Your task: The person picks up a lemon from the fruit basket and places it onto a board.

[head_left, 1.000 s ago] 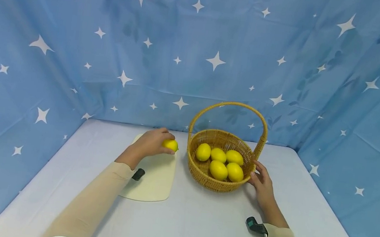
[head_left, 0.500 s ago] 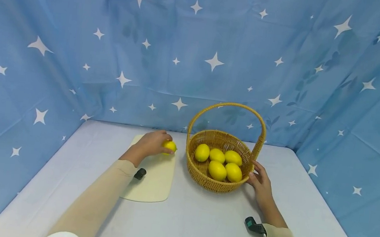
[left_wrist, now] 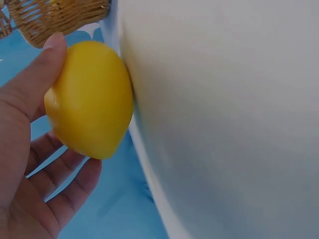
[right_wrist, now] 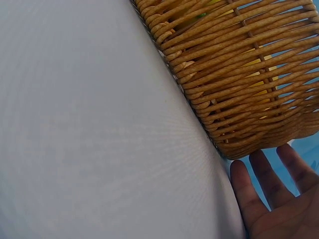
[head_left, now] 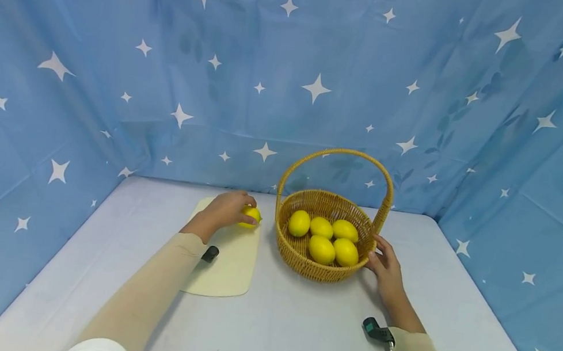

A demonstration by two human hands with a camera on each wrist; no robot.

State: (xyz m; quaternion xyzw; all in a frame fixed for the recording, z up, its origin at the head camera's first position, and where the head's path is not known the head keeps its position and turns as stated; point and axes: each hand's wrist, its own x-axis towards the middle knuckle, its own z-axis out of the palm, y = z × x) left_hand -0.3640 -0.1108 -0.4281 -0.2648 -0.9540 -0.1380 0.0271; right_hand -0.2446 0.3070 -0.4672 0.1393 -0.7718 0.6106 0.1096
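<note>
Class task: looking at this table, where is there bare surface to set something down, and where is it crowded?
Free: the near table between both forearms, and the board's near half. Crowded: the gap between lemon in the left hand and basket, which the right hand flanks.

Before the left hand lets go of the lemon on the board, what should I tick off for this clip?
1. Left hand grips the yellow lemon: ok.
2. Lemon touches the cream cutting board: ok, seen in the left wrist view.
3. Right hand, fingers relaxed, is at the woven wicker basket; contact: cannot tell.
4. Five lemons lie inside the basket: ok.
5. Basket stands upright on the white table, handle up: ok.
</note>
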